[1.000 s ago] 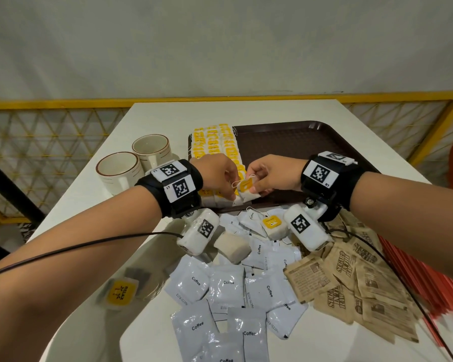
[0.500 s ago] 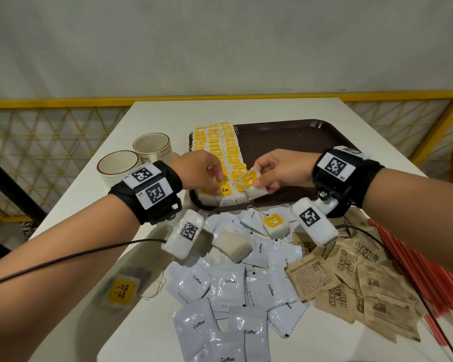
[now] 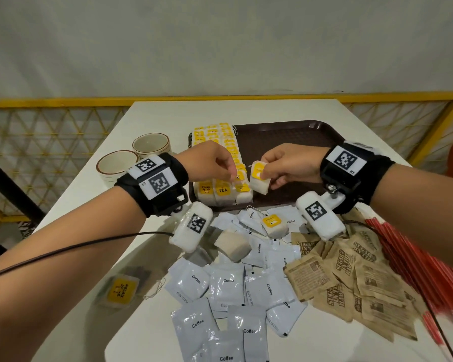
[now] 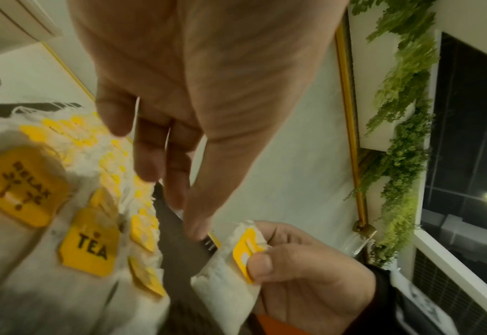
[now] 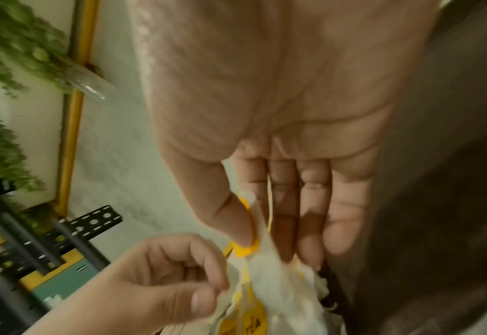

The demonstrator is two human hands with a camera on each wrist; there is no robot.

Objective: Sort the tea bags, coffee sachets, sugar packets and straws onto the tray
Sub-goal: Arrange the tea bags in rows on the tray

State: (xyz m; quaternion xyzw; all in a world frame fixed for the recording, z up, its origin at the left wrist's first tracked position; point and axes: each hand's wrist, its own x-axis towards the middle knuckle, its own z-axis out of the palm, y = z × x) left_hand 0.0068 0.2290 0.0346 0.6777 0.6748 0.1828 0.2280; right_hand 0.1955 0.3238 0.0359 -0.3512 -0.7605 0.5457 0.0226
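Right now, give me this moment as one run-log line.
stage: tea bags | right hand: pinches tea bag over tray | left hand: pinching something small, unclear what | coffee sachets, sugar packets, straws: on table

The head view looks down over the tray (image 3: 285, 137); both wrist views, close in, share its tea bag rows (image 4: 90, 249).

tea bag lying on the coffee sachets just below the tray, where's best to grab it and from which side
Pinch the tea bag by its soft pouch edges, coming straight down from above: it lies flat, yellow tag up, on the sachets, nothing covering it. Probably avoid the thin string.
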